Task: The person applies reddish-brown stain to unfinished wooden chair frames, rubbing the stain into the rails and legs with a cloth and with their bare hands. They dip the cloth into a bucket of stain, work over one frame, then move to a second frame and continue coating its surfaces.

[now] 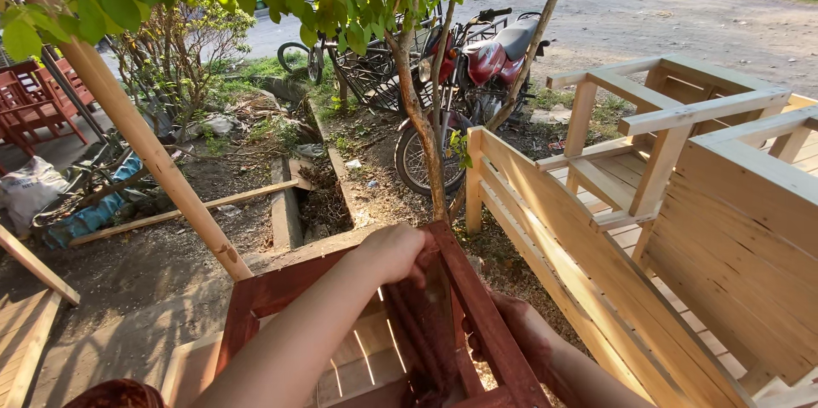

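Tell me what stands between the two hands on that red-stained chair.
A red-stained arm rail of the chair frame runs between them: the left hand grips the frame's far end, the right hand rests outside that rail.

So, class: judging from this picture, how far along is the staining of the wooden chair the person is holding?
Done: the chair frame under the hands is already red-brown along its top rails. In hand: the left hand grips the frame's top corner, and the right hand is on a rail's outer side; what it holds is hidden. Left: the seat slats look pale, and the chairs alongside are bare wood.
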`<state>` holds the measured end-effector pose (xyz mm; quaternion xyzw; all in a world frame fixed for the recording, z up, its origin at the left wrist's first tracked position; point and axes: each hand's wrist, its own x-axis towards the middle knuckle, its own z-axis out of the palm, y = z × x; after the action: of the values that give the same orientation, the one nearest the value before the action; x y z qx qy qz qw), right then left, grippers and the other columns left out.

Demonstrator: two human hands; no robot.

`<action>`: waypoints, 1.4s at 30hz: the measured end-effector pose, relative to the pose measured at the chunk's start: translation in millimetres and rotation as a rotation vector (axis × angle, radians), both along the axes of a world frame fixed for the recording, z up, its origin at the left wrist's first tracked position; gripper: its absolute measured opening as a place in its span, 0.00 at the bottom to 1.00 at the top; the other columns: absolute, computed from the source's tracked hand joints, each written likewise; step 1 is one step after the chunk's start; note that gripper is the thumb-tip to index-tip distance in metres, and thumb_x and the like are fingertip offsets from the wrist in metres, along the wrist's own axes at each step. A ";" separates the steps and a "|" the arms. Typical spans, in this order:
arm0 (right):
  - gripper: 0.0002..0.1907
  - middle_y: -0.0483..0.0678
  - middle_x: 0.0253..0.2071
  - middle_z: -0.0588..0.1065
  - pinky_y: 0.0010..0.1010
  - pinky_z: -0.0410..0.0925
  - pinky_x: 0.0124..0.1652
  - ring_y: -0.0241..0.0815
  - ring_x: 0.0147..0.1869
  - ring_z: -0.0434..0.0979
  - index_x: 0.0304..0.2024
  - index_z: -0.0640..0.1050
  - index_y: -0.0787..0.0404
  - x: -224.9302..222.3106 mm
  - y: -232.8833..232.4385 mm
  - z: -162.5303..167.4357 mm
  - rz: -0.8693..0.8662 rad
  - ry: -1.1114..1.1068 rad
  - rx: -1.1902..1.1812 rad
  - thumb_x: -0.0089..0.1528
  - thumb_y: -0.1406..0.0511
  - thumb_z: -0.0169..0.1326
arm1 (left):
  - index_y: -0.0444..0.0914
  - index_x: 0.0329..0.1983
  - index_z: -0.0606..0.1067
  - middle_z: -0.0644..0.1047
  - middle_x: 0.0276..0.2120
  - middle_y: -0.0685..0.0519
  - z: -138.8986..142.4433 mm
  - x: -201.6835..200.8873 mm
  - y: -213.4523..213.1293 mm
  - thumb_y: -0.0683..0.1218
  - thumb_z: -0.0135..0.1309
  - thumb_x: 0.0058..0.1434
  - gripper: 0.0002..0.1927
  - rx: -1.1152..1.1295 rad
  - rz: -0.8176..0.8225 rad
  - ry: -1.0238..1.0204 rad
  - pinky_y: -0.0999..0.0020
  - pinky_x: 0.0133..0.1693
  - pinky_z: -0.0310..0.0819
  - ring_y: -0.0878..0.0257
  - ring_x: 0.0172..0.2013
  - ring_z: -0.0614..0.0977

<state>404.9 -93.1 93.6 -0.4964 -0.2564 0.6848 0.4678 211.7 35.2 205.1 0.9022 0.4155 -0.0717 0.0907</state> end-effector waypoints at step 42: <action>0.24 0.56 0.30 0.78 0.42 0.75 0.29 0.47 0.25 0.77 0.55 0.74 0.65 15.0 29.3 -50.7 -0.034 0.104 0.063 0.70 0.54 0.38 | 0.27 0.34 0.78 0.80 0.39 0.30 -13.8 -12.5 69.3 0.49 0.57 0.71 0.18 -0.163 0.744 -0.822 0.57 0.33 0.75 0.44 0.30 0.83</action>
<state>419.9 -63.8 42.9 -0.4496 -0.2445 0.6933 0.5073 199.2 104.5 191.4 0.6387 0.6293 0.2907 0.3339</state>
